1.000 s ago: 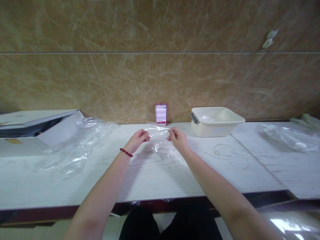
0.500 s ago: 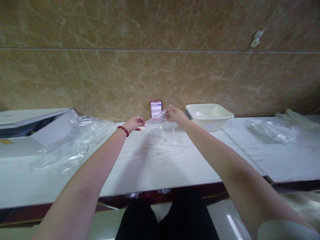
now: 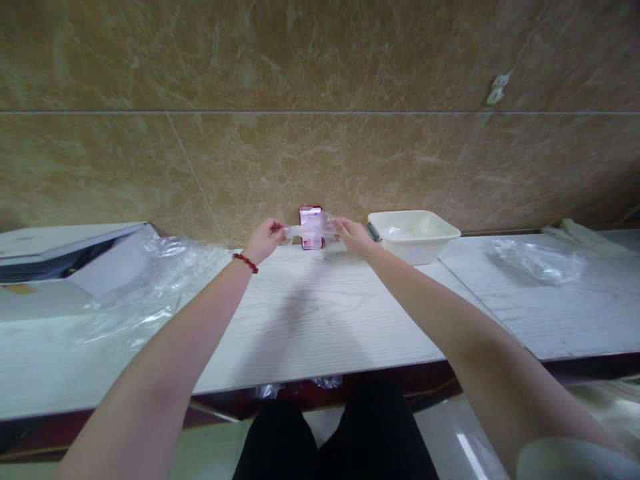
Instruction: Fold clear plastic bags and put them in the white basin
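Both my arms reach out over the white table [image 3: 310,327] toward the wall. My left hand [image 3: 263,239], with a red bead bracelet on the wrist, pinches one end of a small clear plastic bag [image 3: 311,231]. My right hand [image 3: 353,234] pinches the other end. The bag is stretched between them in the air, in front of a small red-edged phone [image 3: 311,227] that leans against the wall.
A cream plastic tub [image 3: 413,235] stands at the back right of my right hand. Crumpled clear plastic sheets [image 3: 145,293] lie at the left beside a flat dark-and-white box [image 3: 55,250]. More clear plastic [image 3: 537,261] lies on the right table.
Both hands have carried the clear bag away from me and upward, from over the middle of the table to just in front of the phone at the wall.
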Tool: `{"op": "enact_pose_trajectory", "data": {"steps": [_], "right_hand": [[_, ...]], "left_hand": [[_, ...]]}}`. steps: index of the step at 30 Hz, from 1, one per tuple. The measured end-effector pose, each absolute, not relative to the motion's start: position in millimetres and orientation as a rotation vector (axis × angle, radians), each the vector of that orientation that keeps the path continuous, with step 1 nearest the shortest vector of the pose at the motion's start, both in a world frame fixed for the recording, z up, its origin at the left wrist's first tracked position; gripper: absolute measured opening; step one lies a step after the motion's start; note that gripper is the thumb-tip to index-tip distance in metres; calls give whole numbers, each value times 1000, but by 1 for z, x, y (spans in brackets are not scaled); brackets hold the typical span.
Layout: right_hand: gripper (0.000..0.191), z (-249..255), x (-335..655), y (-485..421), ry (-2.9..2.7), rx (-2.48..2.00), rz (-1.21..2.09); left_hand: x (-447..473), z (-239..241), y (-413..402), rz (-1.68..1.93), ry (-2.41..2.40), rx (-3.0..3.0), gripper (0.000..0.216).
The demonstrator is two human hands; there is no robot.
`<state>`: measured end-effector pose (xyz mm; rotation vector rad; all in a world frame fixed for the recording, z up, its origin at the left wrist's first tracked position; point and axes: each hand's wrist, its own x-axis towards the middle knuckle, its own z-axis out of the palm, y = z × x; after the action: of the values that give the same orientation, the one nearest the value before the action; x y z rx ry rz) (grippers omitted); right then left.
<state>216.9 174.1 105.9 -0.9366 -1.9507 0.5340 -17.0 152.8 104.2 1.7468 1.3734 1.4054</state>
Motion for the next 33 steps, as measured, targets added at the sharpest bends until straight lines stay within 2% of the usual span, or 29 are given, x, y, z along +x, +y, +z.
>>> {"op": "enact_pose_trajectory", "data": {"steps": [5,15,18,24,33], "right_hand": [[34,67,231,148,-2186,-886,437],[34,-2,247,102,-2497,-658,562],[33,-5,249,94,-2549,-632,546],[35,3,258,78,-2718,-901,471],[36,7,263,65,-2709,-871,298]], "left_hand": [[-25,71,117,1209,1470,2009,19],[-26,-1,67,676,1308,2416,11],[-27,-7,62,578,1288,2499,14],[-26,-5,56,462,1291,2661,24],[-28,11,50,440,1205,2670,30]]}}
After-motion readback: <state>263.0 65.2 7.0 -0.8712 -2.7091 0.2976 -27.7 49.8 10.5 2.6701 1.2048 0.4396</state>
